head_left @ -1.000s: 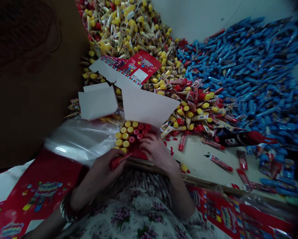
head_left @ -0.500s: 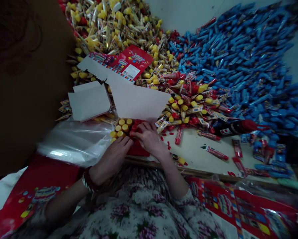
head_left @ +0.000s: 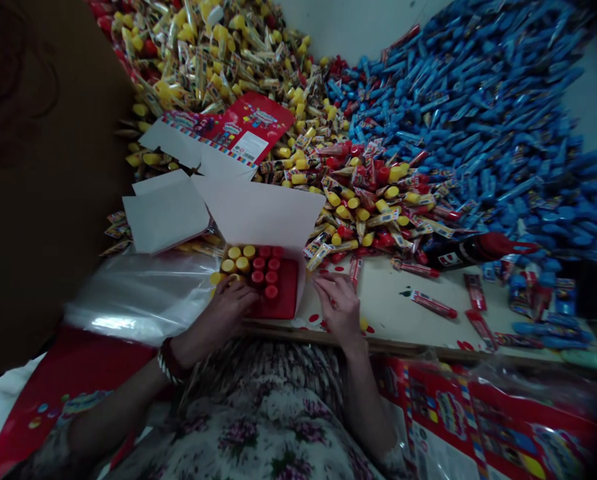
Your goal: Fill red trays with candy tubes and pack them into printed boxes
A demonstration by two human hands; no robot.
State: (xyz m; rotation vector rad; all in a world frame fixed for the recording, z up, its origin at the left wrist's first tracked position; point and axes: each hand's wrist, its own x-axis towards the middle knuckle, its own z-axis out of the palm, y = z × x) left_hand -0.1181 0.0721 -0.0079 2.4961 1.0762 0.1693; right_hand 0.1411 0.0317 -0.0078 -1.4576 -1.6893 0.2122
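Observation:
A white-lined carton [head_left: 268,213] stands open in front of me. Inside it, tubes with yellow caps [head_left: 234,253] stand upright in rows at the left, beside tubes with red caps [head_left: 271,292]. The red floor of the carton [head_left: 287,293] shows at the right and front. My left hand [head_left: 233,301] bends its fingers round the yellow caps at the front left corner, and its fingertips are partly hidden. Just right of the carton, over the table, is my right hand [head_left: 339,303], its fingers loosely curled with nothing visible in them. A red tube [head_left: 356,270] lies just beyond it.
Heaps of yellow tubes [head_left: 218,60], mixed red and yellow tubes [head_left: 368,200] and blue tubes [head_left: 478,113] fill the back. A dark bottle with a red nozzle [head_left: 458,253] lies at right. Clear plastic [head_left: 138,293] and a flattened red carton [head_left: 253,127] lie left and behind.
My right hand has come out of the carton to its right side, uncovering the red caps and red floor. My left hand has shifted slightly left and down in the picture, along with the view.

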